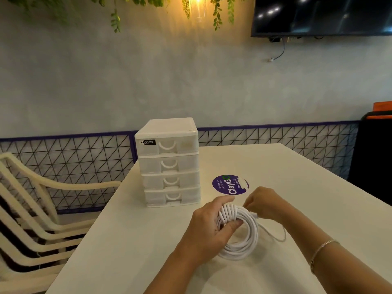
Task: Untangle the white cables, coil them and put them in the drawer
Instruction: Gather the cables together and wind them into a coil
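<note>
At a white tabletop (297,187) beside a grey wall, I am watching two bare hands working a white cable (241,249) into a coil; the left hand (210,228) is gripping the coil at its upper left, fingers curled over the top of the bundled loops and the thumb pressing through the middle; the right hand (263,201) is pinching the cable's free end just beside the wrapped section, where several turns are crossing the loops; a loose strand is trailing off to the right and looping back on the tabletop under the right wrist, which is wearing a thin bracelet (322,249). The coil is resting low against the tabletop, near its front, in front of a white four-drawer unit (169,164); all four drawers are sitting pushed in, and the cable is lying well outside them. A round purple sticker (230,185) is lying flat between the drawer unit and the hands. Stacked cream plastic chairs (31,209) are standing to the left; a dark screen (318,15) is hanging on the wall above right.
</note>
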